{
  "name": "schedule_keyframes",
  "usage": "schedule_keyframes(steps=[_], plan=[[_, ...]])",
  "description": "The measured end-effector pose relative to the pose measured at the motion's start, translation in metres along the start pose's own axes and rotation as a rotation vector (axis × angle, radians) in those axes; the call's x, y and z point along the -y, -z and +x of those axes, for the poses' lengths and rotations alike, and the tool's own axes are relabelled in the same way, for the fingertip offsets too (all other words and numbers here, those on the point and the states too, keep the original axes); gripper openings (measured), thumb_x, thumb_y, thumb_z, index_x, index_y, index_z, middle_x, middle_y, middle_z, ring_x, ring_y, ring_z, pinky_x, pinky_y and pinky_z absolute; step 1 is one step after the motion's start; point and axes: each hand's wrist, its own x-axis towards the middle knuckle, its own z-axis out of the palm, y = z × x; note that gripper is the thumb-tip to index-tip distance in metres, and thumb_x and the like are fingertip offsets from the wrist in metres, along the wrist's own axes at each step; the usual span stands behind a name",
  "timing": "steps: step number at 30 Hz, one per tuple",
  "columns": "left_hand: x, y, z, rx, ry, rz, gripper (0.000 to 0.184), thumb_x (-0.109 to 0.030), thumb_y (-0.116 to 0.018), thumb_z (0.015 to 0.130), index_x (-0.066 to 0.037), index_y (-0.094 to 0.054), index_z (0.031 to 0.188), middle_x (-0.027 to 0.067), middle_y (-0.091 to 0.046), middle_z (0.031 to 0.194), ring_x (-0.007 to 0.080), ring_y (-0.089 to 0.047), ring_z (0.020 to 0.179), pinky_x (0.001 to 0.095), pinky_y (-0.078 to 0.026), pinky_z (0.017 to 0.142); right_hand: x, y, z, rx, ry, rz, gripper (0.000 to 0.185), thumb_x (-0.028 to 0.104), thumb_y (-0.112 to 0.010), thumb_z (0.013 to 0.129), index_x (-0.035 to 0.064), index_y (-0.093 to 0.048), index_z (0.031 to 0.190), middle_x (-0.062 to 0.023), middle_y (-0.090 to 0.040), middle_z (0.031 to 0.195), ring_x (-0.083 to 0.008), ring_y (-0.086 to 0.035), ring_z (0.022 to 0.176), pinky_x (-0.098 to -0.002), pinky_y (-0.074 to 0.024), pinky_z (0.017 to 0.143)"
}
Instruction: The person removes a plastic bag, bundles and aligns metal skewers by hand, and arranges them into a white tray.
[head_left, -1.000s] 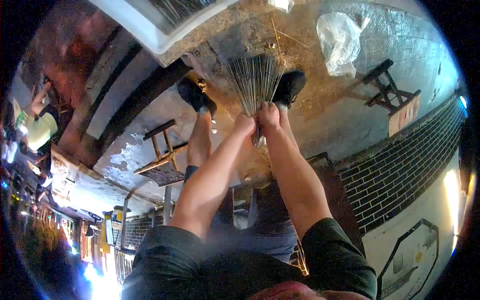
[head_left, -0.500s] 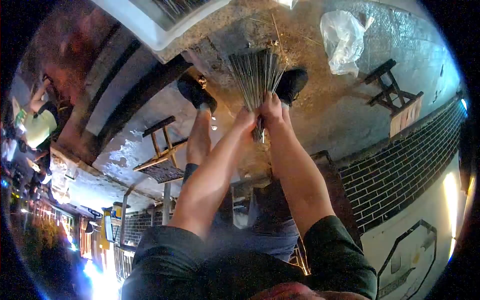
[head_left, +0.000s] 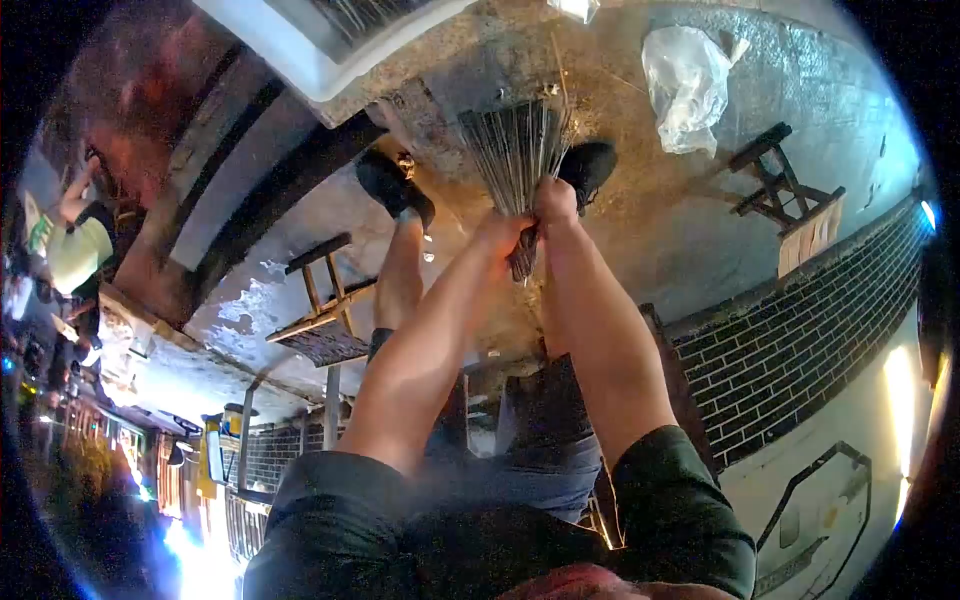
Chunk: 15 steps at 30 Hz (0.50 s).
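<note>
Where the frame's upper middle opens between my shoes, a bundle of thin rods [head_left: 512, 150] fans away from my grip, its long axis running nearly straight up the frame, the splayed end farthest from me. My left hand [head_left: 503, 234] is clamped round its narrow part, and the short, gathered end pokes out below, toward my body. My right hand [head_left: 556, 199] is closed against the bundle's right edge, a little higher in the frame, so it is the nearer one to the spread tips. My left shoe [head_left: 388, 186] and right shoe [head_left: 590, 168] flank the fan. Farther out, a plastic bag [head_left: 684, 88] lies on the floor at upper right, above a wooden stool [head_left: 783, 184]; another stool [head_left: 318, 345] stands left of my forearms, and a pale tub [head_left: 318, 84] edges in at upper left.
</note>
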Motion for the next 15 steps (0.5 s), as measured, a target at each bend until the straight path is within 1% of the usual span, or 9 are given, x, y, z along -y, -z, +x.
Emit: schedule_keyframes(steps=[2,4,5,8,10,11,12,13,15], plan=[[-0.014,-0.003,-0.013,0.013,-0.088,0.119,0.01,-0.005,-0.059,0.081,-0.001,-0.06,0.089,0.0072,-0.061,0.07,0.018,-0.057,0.057,0.0328,-0.044,0.049,-0.008,-0.008,0.0,-0.188,0.26,-0.437,0.03,0.023,-0.046,0.082,0.0023,-0.064,0.094,-0.0205,-0.064,0.088,-0.036,-0.062,0.08,-0.0408,-0.0492,0.069],[-0.01,0.004,-0.009,0.054,-0.04,0.04,0.01,-0.004,-0.058,0.08,-0.001,-0.06,0.089,0.0078,-0.061,0.07,0.0185,-0.056,0.056,0.0335,-0.044,0.048,-0.047,-0.017,0.028,-0.25,0.391,-0.696,0.025,0.019,-0.047,0.081,0.004,-0.063,0.094,-0.0196,-0.064,0.091,-0.0359,-0.062,0.084,-0.0402,-0.0502,0.071],[-0.011,0.005,-0.008,0.074,-0.018,0.002,0.01,-0.004,-0.058,0.08,-0.001,-0.06,0.089,0.0081,-0.06,0.07,0.0188,-0.056,0.056,0.0338,-0.044,0.048,0.0,0.0,-0.014,-0.151,0.374,-0.788,0.021,0.016,-0.049,0.081,0.005,-0.061,0.094,-0.0159,-0.063,0.088,-0.0323,-0.063,0.083,-0.0394,-0.0514,0.071],[-0.017,0.004,-0.011,0.057,0.008,-0.025,0.011,-0.004,-0.058,0.079,0.0,-0.061,0.089,0.0087,-0.061,0.07,0.0198,-0.056,0.055,0.0346,-0.044,0.047,-0.013,-0.011,-0.001,-0.207,0.04,-0.207,0.02,0.016,-0.05,0.081,0.006,-0.061,0.094,-0.0162,-0.063,0.09,-0.0327,-0.063,0.083,-0.0395,-0.0514,0.072],[-0.019,0.0,-0.017,0.047,0.033,-0.043,0.011,-0.004,-0.058,0.079,0.0,-0.061,0.089,0.0091,-0.061,0.071,0.0205,-0.056,0.054,0.0351,-0.044,0.046,-0.025,-0.01,0.004,-0.152,0.098,-0.389,0.02,0.016,-0.051,0.081,0.0068,-0.062,0.094,-0.0182,-0.063,0.094,-0.0331,-0.063,0.087,-0.0398,-0.0516,0.074],[-0.019,-0.001,-0.017,0.044,0.045,-0.053,0.011,-0.004,-0.058,0.079,0.0,-0.061,0.089,0.0093,-0.061,0.071,0.0209,-0.056,0.054,0.0353,-0.045,0.046,-0.012,-0.001,-0.01,-0.137,0.13,-0.467,0.02,0.017,-0.051,0.081,0.0059,-0.062,0.094,-0.0184,-0.063,0.094,-0.0328,-0.063,0.087,-0.0396,-0.0515,0.074],[-0.013,0.004,-0.01,0.071,0.01,-0.02,0.013,-0.009,-0.058,0.081,0.0,-0.062,0.09,0.0087,-0.062,0.075,0.0206,-0.058,0.06,0.0357,-0.047,0.05,-0.004,0.004,-0.022,-0.124,0.163,-0.543,0.02,0.017,-0.052,0.081,0.005,-0.062,0.094,-0.0186,-0.063,0.094,-0.0325,-0.063,0.088,-0.0394,-0.0515,0.075],[-0.002,0.015,0.004,0.099,-0.026,0.013,0.017,-0.014,-0.058,0.082,0.0,-0.062,0.092,0.008,-0.064,0.079,0.0203,-0.059,0.065,0.0362,-0.049,0.054,-0.003,0.003,-0.029,-0.179,0.097,-0.337,0.024,0.019,-0.052,0.082,-0.0005,-0.061,0.092,-0.0187,-0.063,0.095,-0.0319,-0.063,0.088,-0.0404,-0.0513,0.074],[0.0,0.021,0.008,0.156,-0.01,-0.016,0.021,-0.018,-0.058,0.084,-0.001,-0.063,0.094,0.0076,-0.065,0.084,0.02,-0.061,0.071,0.0366,-0.051,0.058,-0.012,-0.007,-0.032,-0.126,-0.019,0.007,0.025,0.02,-0.052,0.081,-0.0026,-0.061,0.088,-0.0192,-0.063,0.093,-0.0322,-0.063,0.089,-0.0418,-0.0512,0.075]])
